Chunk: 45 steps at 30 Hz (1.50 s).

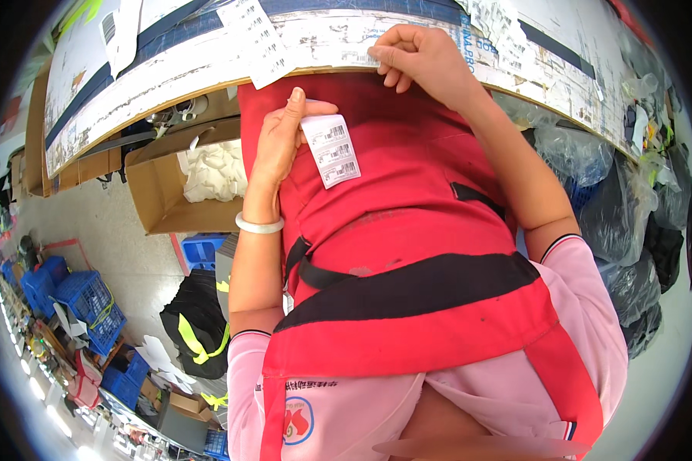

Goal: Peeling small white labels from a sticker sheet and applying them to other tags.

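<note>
My left hand (282, 131) is closed on a short strip of white barcode labels (331, 152), which hangs over the red apron (407, 169) in front of my body. The thumb points up toward the table edge. My right hand (423, 63) is at the near edge of the worn white table (323, 48), its thumb and forefinger pinched together. Whatever sits between those fingertips, if anything, is too small to name. A pale printed label (354, 56) lies on the table just left of them. Another long label strip (257, 42) hangs over the edge near my left hand.
More label strips (504, 34) lie at the table's right, and one (121, 34) at its left. Under the table stands an open cardboard box (158, 192) with white material. Blue crates (92, 303) stand at left, black bags (196, 323) nearer, and clear plastic bags (611, 207) at right.
</note>
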Each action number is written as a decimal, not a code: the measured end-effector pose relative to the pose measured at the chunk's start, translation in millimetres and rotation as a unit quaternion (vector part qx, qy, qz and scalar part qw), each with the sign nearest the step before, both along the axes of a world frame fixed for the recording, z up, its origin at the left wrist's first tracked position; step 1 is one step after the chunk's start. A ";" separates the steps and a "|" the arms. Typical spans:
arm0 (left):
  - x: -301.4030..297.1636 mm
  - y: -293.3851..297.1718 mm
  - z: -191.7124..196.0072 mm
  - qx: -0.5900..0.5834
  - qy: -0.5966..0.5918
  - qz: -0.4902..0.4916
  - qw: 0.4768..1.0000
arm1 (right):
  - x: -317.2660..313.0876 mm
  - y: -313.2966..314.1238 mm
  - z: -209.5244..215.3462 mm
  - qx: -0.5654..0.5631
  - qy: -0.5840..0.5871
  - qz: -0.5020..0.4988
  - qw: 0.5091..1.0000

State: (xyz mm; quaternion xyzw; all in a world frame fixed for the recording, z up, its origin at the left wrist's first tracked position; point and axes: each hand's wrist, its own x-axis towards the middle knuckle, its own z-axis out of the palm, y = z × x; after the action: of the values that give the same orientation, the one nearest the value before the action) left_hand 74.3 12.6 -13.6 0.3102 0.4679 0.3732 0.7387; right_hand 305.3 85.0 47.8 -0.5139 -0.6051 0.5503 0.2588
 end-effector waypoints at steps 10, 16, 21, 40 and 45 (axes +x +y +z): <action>1.4 -0.6 -4.8 0.009 0.025 0.012 1.000 | -3.6 19.9 3.4 -0.068 -0.031 0.004 0.997; 0.9 0.0 -5.9 0.011 0.035 0.002 0.999 | -3.2 22.3 -2.1 -0.081 -0.022 0.008 0.996; 0.1 -0.6 -7.5 0.015 0.029 0.003 0.999 | -5.2 22.9 -2.9 -0.082 -0.029 0.002 0.996; 0.3 -0.3 -7.9 0.013 0.018 0.003 1.000 | -5.4 26.9 2.7 -0.100 -0.020 -0.008 0.995; 0.5 -0.1 -7.8 0.015 0.028 0.003 1.000 | -5.7 26.7 2.0 -0.098 -0.021 -0.011 0.995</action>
State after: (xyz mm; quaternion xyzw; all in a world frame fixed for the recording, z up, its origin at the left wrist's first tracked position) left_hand 74.8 12.6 -21.5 0.3298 0.4835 0.3736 0.7197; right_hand 299.6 111.7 49.8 -0.5550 -0.5478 0.5932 0.2001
